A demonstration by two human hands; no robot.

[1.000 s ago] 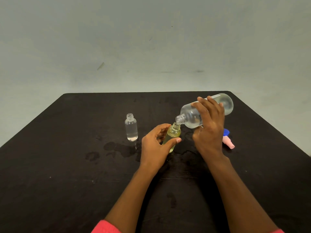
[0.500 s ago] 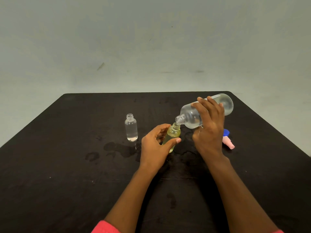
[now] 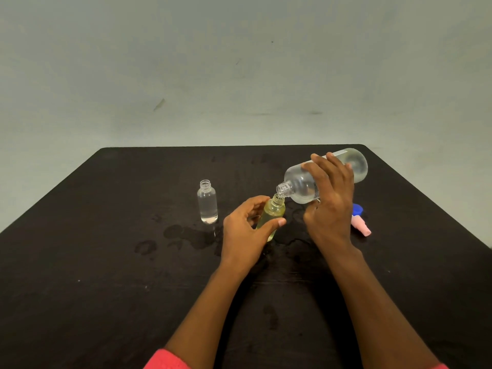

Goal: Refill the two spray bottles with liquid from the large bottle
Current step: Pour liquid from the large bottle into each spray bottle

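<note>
Nothing much has moved: the right hand [image 3: 330, 206] holds the large bottle [image 3: 299, 183] tipped, mouth right over the yellow spray bottle [image 3: 273, 212] that the left hand [image 3: 245, 235] grips on the wet bench [image 3: 106, 262], so pour slowly and keep the mouths lined up.

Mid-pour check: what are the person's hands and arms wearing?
No gloves: the left hand and right hand are bare, with no ring or watch visible. The forearms are bare too. A coral-pink left sleeve shows at the bottom edge, and a sliver of the right sleeve in the same colour.
</note>
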